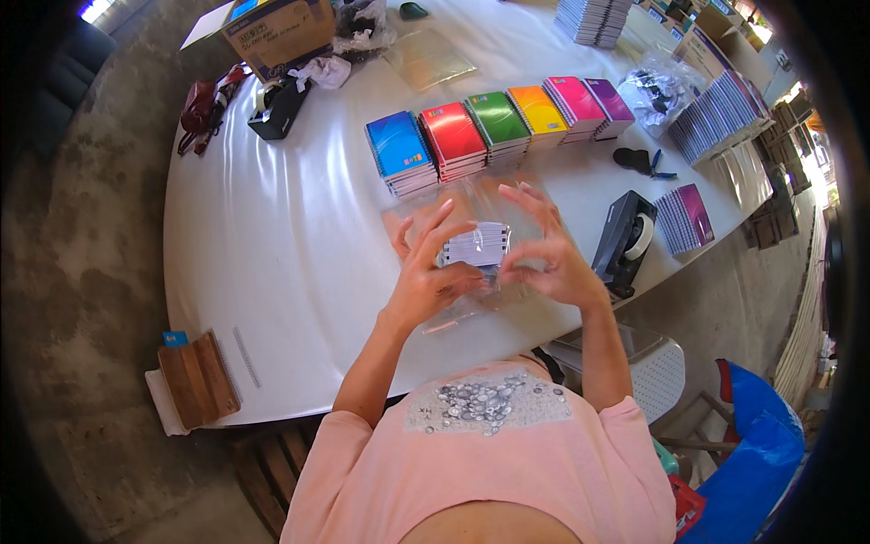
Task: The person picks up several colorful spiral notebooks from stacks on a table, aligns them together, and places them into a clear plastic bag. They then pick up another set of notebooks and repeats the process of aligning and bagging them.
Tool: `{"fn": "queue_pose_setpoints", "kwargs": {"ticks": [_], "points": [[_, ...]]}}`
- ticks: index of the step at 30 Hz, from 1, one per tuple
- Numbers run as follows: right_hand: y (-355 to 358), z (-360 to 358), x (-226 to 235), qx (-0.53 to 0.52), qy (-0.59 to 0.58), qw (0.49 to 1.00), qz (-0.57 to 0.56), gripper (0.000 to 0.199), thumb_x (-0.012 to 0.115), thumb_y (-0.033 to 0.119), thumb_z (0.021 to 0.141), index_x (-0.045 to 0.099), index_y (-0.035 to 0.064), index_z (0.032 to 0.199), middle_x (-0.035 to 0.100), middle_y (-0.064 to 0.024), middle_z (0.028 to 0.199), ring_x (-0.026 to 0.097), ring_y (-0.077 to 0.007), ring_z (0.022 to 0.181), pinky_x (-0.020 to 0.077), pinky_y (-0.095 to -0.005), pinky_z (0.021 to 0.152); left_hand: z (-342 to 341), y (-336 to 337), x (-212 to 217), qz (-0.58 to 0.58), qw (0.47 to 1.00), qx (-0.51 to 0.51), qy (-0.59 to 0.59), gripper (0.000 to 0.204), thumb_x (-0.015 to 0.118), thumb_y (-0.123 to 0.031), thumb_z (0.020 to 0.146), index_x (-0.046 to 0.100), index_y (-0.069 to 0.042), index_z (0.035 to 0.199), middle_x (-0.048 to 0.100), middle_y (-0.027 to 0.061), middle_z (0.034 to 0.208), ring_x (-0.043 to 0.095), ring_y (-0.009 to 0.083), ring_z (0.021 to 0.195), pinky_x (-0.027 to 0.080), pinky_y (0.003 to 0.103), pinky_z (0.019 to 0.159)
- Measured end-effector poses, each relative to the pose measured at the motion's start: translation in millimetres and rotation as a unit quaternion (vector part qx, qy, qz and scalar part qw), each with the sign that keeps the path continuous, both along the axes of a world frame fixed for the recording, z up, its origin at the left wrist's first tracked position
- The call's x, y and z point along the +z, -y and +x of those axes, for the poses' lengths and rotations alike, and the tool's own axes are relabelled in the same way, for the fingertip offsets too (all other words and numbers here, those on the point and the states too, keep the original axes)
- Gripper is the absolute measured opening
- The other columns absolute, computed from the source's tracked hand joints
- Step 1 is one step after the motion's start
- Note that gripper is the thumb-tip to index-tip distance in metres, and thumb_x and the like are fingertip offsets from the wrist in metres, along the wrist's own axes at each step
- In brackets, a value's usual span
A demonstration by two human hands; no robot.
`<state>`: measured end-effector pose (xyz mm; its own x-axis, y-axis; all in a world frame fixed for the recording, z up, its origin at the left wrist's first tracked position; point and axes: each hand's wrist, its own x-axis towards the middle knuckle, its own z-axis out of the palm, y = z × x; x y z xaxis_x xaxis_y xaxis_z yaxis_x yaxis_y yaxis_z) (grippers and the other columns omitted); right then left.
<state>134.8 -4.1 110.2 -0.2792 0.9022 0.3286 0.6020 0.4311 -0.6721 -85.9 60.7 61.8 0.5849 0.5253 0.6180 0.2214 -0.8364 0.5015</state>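
Note:
Between my hands a small stack of notebooks (pixel 477 245), white page edges and dark binding marks upward, stands in clear plastic wrap (pixel 450 317). My left hand (pixel 430 267) is at its left side, thumb and a finger closed on the plastic at the near edge, other fingers raised. My right hand (pixel 550 258) is at the right side, thumb and forefinger pinching the plastic, other fingers lifted. Just beyond lies a row of spiral notebook stacks: blue (pixel 399 150), red (pixel 453 136), green (pixel 497 122), yellow (pixel 537 113), pink (pixel 575 104) and purple (pixel 609 104).
A black tape dispenser (pixel 623 240) stands right of my hands, beside purple notebooks (pixel 685 219). Another tape dispenser (pixel 279 107) and a cardboard box (pixel 281 36) are at far left. Clear plastic sheets (pixel 430 59) lie at the back. Brown wooden piece (pixel 199 379) sits at the near-left edge.

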Motion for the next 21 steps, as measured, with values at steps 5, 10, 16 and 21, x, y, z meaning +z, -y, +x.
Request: {"fn": "queue_pose_setpoints", "kwargs": {"ticks": [5, 10, 16, 21], "points": [[19.4, 0.5, -9.8, -0.077, 0.059, 0.992, -0.076, 0.023, 0.079, 0.014, 0.059, 0.071, 0.0189, 0.080, 0.031, -0.0064, 0.145, 0.016, -0.0352, 0.137, 0.0148, -0.0471, 0.109, -11.9, -2.1, 14.1, -0.095, 0.995, 0.013, 0.000, 0.022, 0.081, -0.024, 0.054, 0.069, -0.020, 0.072, 0.044, 0.0045, 0.135, 0.027, 0.0288, 0.135, 0.014, 0.055, 0.100], [-0.5, -11.8, -12.7, -0.065, 0.045, 0.997, 0.023, 0.023, 0.076, 0.007, 0.060, 0.072, 0.0169, 0.080, 0.031, -0.0121, 0.145, 0.022, -0.0361, 0.134, 0.0204, -0.0476, 0.107, -10.9, -16.6, 5.8, 0.031, 0.992, -0.047, -0.112, 0.039, 0.086, -0.030, 0.047, 0.071, -0.021, 0.082, 0.035, 0.0114, 0.140, 0.023, 0.0353, 0.134, 0.018, 0.050, 0.101], [23.2, 5.7, -43.8, -0.190, -0.262, 0.944, 0.070, 0.049, 0.081, 0.015, 0.062, 0.063, 0.0100, 0.107, 0.034, -0.0111, 0.142, 0.030, -0.0333, 0.131, 0.0308, -0.0455, 0.104, -23.3, -12.3, -2.0, -0.122, 0.984, -0.012, 0.133, 0.067, 0.088, -0.031, 0.043, 0.066, -0.014, 0.104, 0.043, 0.0119, 0.132, 0.032, 0.0341, 0.128, 0.030, 0.047, 0.101], [38.4, -22.6, -79.0, -0.186, -0.124, 0.973, -0.059, 0.064, 0.083, 0.022, 0.061, 0.057, 0.0111, 0.119, 0.046, -0.0110, 0.134, 0.039, -0.0252, 0.127, 0.0309, -0.0423, 0.104, -41.4, -24.4, -59.1, -0.191, 0.981, -0.023, 0.026, 0.087, 0.089, -0.027, 0.042, 0.057, -0.007, 0.120, 0.053, 0.0113, 0.124, 0.048, 0.0295, 0.117, 0.041, 0.039, 0.095]]}}
